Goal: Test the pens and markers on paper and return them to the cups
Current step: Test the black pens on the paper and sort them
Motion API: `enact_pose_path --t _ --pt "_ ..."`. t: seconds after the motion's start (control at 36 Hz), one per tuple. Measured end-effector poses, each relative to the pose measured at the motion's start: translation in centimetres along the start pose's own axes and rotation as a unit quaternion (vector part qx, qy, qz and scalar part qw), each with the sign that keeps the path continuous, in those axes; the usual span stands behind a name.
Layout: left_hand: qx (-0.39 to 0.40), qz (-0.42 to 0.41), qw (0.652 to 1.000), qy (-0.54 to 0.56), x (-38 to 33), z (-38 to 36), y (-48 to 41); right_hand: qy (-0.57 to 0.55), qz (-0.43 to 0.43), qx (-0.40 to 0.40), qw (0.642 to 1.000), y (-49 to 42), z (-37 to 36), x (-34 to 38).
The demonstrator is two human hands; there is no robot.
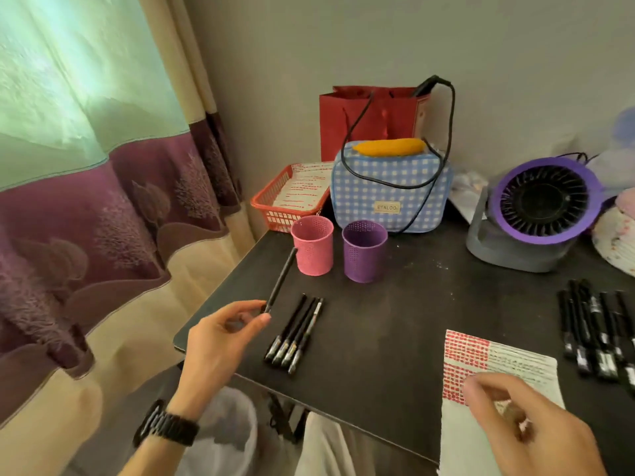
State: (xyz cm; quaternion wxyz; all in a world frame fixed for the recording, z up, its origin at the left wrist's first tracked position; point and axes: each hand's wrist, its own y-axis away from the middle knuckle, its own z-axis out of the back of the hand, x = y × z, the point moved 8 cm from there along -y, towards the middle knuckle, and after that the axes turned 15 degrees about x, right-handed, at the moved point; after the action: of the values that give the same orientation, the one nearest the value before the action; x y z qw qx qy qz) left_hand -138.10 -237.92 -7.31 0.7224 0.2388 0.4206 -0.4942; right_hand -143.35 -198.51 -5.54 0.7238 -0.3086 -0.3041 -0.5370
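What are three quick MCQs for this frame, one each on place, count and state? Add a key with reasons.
1. Where does the pink cup stand relative to the purple cup?
A) to its left
B) to its right
C) inside it

2. How many pens are in the row of pens beside the left hand?
A) two
B) four
C) seven

3. The held pen is:
A) standing in a cup
B) pinched by its near end
C) writing on paper

Key:
1 A: the pink cup is the leftward of the pair and stands apart from the other.
2 B: four barrels lie side by side.
3 B: the thumb and fingertip of the left hand pinch it, and its far end points toward the pink cup.
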Motion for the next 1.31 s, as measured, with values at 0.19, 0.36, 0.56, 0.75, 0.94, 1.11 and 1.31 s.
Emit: enact_pose_path --t 0.19,0.36,0.56,0.75,0.94,1.11,1.31 --pt "0.065 0.124 0.987 -0.076 5.5 0.6 -0.6 0.155 0.075 0.157 0.972 -3.0 -9.7 3.4" --pt "0.070 0.145 0.977 -0.137 5.9 -0.3 -0.6 0.229 0.063 0.253 0.938 -3.8 -16.4 2.3" --pt "0.064 0.136 0.976 -0.159 5.0 -0.8 -0.8 0.266 0.057 0.260 0.927 -3.6 -17.7 1.0" --pt "0.050 0.129 0.977 -0.160 4.9 -0.9 -0.5 0.246 0.057 0.261 0.932 -3.5 -17.5 1.2" --pt "0.049 0.132 0.975 -0.172 4.7 -1.1 -0.2 0.233 0.066 0.254 0.937 -3.4 -17.3 1.1" --pt "0.048 0.131 0.974 -0.177 4.6 -1.3 -0.1 0.223 0.069 0.249 0.940 -3.4 -17.3 1.0" --pt "0.043 0.130 0.974 -0.179 4.4 -1.4 -0.2 0.221 0.070 0.246 0.941 -3.4 -17.4 1.0"
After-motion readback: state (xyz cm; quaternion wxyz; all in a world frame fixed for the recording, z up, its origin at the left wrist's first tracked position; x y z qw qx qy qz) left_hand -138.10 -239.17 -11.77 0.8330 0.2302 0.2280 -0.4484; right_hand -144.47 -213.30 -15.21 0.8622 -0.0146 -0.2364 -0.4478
